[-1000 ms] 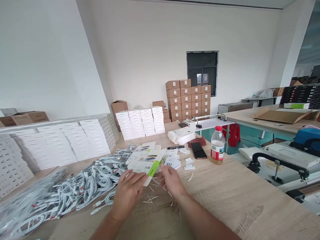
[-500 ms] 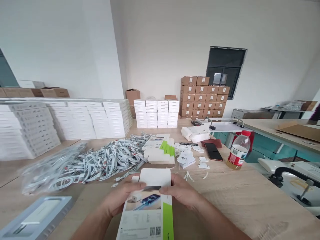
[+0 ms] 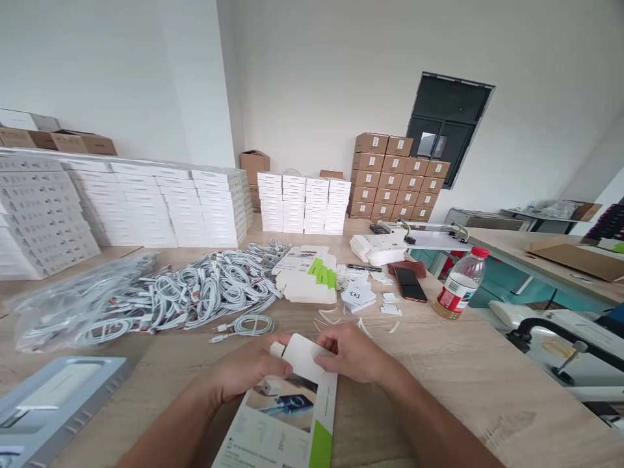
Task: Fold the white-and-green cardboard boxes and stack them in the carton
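Note:
A flat white carton with a green stripe and a printed phone picture lies in front of me, its end flap pointing away. My left hand grips the carton's upper left corner, thumb on the front near a small side flap. My right hand pinches the right edge of the large end flap, fingers curled behind it. Beyond my hands lie a single coiled white cable and a pile of flattened cartons with green stripes.
A heap of bundled cables and a plastic bag lie to the left, with a grey tray nearer me. Right of the cartons are folded cards, a phone and a red-capped bottle. White boxes stand stacked behind.
My right hand has moved from the carton's right side onto the end flap, which now tilts. The carton has turned slightly, and the head view has shifted.

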{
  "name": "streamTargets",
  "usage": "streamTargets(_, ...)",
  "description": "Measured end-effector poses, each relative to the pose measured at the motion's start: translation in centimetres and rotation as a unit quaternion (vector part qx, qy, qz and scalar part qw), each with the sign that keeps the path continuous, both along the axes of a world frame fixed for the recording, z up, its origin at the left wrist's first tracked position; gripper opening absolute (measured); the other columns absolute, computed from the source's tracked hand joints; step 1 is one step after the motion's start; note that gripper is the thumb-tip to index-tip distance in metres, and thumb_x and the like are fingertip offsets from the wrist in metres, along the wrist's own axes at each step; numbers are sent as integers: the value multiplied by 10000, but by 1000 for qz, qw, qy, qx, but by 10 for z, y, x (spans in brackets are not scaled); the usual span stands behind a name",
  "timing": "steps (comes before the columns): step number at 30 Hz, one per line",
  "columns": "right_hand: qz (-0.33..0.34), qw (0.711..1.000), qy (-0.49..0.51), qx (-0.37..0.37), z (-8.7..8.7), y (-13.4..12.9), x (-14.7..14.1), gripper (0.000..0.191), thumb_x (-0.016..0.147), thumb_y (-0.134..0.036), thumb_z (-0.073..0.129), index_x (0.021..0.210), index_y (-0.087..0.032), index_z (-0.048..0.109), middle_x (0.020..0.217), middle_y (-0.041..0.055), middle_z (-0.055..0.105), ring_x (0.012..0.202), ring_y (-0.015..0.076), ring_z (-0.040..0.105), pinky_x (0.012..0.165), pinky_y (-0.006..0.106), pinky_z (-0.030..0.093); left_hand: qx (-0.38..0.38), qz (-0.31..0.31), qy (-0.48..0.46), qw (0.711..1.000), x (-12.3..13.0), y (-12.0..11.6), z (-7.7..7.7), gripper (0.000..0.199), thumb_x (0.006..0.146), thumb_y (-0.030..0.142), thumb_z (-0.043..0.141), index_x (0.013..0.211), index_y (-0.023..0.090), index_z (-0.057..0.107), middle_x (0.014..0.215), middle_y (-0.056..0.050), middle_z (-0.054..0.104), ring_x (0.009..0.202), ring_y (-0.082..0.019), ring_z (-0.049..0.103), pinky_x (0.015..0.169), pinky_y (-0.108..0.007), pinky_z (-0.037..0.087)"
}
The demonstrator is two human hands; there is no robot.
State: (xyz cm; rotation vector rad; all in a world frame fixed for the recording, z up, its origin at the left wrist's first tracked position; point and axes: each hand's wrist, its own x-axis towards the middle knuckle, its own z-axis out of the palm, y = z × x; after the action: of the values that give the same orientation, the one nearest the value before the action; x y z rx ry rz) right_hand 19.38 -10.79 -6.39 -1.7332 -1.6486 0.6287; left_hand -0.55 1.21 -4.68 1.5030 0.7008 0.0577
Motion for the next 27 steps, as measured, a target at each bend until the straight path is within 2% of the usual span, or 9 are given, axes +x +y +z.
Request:
streamTargets(3, -29, 998, -53, 4, 1, 0, -1, 75, 681, -235, 665, 674, -201, 598, 625, -52, 598, 557, 88, 477, 459, 215, 284, 9, -7, 3, 1000, 2, -1, -3, 474, 622, 227, 717, 1095, 211, 694, 793, 17, 751, 711, -188, 673, 621, -246, 472)
streamTargets(5, -30, 999, -40, -5, 2, 1, 0, 91, 659, -223, 680, 661, -197, 592, 613, -58, 578, 548, 82, 460, 454, 214, 272, 7, -6, 4, 1000, 1, 0, -4, 494, 616, 229, 727, 1109, 215, 691, 794, 20, 754, 717, -190, 677, 629, -248, 478)
streamTargets(8, 41, 990, 113, -69, 4, 1, 7, 113, 671, -260, 715, 725, -188, 647, 632, -60, 582, 550, 70, 475, 473, 195, 327, -22, -18, -3, 1000, -2, 4, -5, 537, 587, 244, 783, 1114, 207, 685, 834, 4, 769, 760, -213, 697, 688, -283, 510)
streamTargets(11, 85, 934, 313, -151, 5, 2, 14, 263, 732, -438, 694, 806, -186, 686, 609, -55, 600, 483, 71, 501, 435, 192, 366, -62, -29, -29, 997, -7, 6, -3, 573, 549, 265, 846, 1093, 190, 683, 872, -20, 780, 809, -242, 710, 766, -339, 534)
streamTargets(13, 79, 902, 382, -184, 4, 2, 15, 351, 742, -521, 664, 830, -183, 688, 576, -53, 606, 423, 78, 508, 364, 191, 335, -75, -32, -44, 996, -10, 6, -1, 561, 549, 276, 863, 1074, 185, 689, 880, -29, 782, 823, -253, 712, 786, -358, 537)
streamTargets(15, 91, 893, 384, -214, 4, 2, 13, 349, 742, -502, 672, 850, -171, 694, 535, -62, 597, 370, 66, 482, 329, 180, 308, -74, -42, -52, 995, -11, 5, 1, 539, 566, 280, 863, 1071, 191, 698, 885, -30, 782, 833, -259, 713, 785, -361, 539)
streamTargets(18, 128, 899, 335, -252, 3, 2, 11, 230, 745, -363, 679, 845, -157, 701, 470, -94, 546, 318, 34, 395, 320, 162, 282, -61, -71, -57, 994, -10, 4, 1, 507, 594, 272, 857, 1077, 205, 718, 903, -23, 783, 866, -264, 711, 780, -349, 540)
streamTargets(21, 146, 905, 312, -251, 6, 1, 11, 148, 730, -268, 660, 822, -158, 697, 468, -108, 529, 337, 25, 386, 334, 152, 256, -66, -92, -69, 991, -7, 2, 0, 485, 601, 256, 856, 1067, 198, 736, 892, -31, 785, 830, -249, 710, 747, -327, 540)
streamTargets(27, 96, 933, 282, -202, 19, -3, 17, 119, 730, -219, 638, 816, -163, 698, 516, -102, 537, 386, 28, 409, 361, 154, 270, -114, -75, -101, 985, -1, -4, -2, 471, 630, 225, 851, 1083, 198, 726, 920, -54, 785, 819, -231, 711, 749, -317, 533)
